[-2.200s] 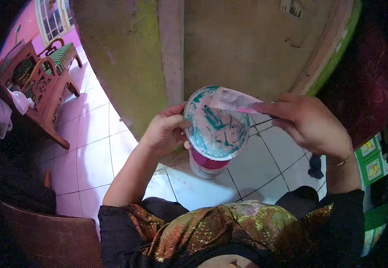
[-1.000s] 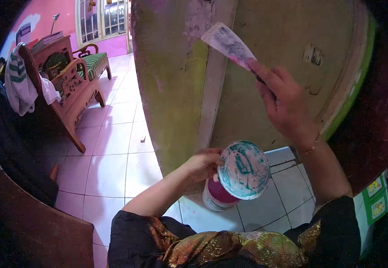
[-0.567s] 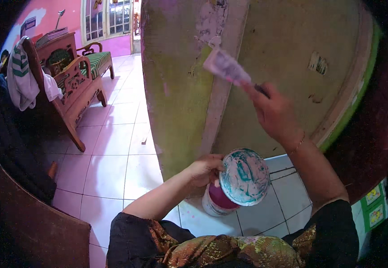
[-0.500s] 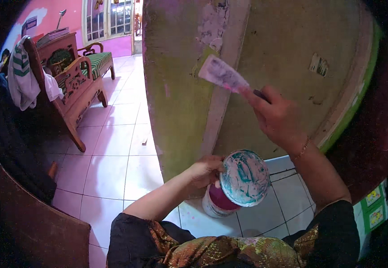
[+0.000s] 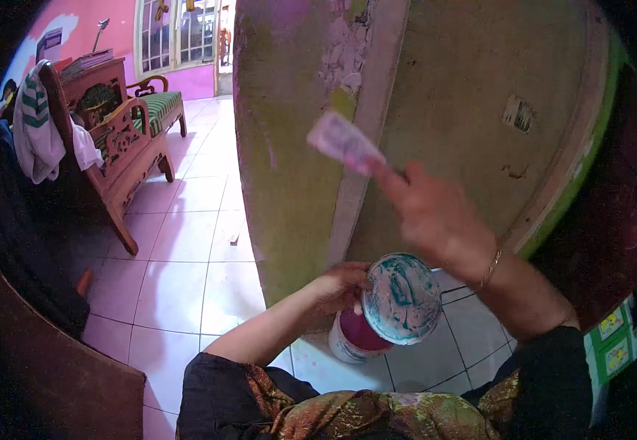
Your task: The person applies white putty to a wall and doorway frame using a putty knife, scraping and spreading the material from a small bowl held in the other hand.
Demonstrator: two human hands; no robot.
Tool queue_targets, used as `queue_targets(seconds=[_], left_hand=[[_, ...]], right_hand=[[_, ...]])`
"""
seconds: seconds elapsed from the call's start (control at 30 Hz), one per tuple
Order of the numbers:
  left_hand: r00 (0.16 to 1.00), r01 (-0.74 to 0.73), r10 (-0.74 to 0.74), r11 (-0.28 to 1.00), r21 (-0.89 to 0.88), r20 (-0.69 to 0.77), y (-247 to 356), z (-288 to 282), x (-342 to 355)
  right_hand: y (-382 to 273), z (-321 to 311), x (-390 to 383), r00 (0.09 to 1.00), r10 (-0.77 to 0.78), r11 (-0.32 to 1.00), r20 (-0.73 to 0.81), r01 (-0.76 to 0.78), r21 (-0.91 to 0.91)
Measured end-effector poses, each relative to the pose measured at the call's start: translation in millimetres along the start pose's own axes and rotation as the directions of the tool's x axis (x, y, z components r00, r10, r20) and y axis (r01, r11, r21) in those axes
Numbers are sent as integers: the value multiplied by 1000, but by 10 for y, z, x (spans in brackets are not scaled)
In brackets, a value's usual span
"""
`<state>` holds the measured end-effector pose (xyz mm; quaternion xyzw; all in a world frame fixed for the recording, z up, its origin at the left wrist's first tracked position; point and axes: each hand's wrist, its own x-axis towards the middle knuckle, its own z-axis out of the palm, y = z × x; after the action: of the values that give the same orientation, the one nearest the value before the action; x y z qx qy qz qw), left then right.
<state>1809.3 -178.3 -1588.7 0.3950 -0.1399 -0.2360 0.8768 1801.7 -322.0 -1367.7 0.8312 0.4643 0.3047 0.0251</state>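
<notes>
In my right hand point(image 5: 443, 213) is a putty knife point(image 5: 344, 141), its wide blade smeared whitish-pink and pointing up and left. The blade is in front of the wall point(image 5: 293, 176), whose face is patchy olive with a rough, peeling pinkish strip. Both hand and blade are somewhat blurred. My left hand point(image 5: 340, 286) is closed on the left edge of a round lid point(image 5: 404, 299), which is tilted and coated with pale and teal smears. Partly behind the lid, below my left hand, is a white bucket point(image 5: 344, 348) with a magenta inside.
Pale floor tiles point(image 5: 175, 286) stretch away at the left. A carved wooden bench point(image 5: 131, 136) with a green-striped seat stands there, cloths point(image 5: 39, 125) draped over its end. At lower left is a brown panel point(image 5: 62, 359). A green-edged item point(image 5: 616, 341) is at lower right.
My right hand has moved left and slightly down with the putty knife. The left hand and lid have shifted only slightly.
</notes>
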Motion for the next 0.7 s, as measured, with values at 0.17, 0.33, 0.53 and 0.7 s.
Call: queue_targets(seconds=[0.17,0.33,0.53,0.7], left_hand=[[1000,6,-5,1000,-27,28,10,93,-22],[1000,3,-3,1000,-15,26,13,177,-24],[1000,-3,3,1000,30,-22,56,349,-83],[1000,-24,24,1000,18,-11,-2,355,-127]], right_hand=[[-79,-254,-158,986,161,972,34,-165,166],[164,-337,226,962,29,962,-272,47,269],[-304,-75,-113,966,248,966,77,-252,51],[-273,-457,-214,975,198,969,101,-211,130]])
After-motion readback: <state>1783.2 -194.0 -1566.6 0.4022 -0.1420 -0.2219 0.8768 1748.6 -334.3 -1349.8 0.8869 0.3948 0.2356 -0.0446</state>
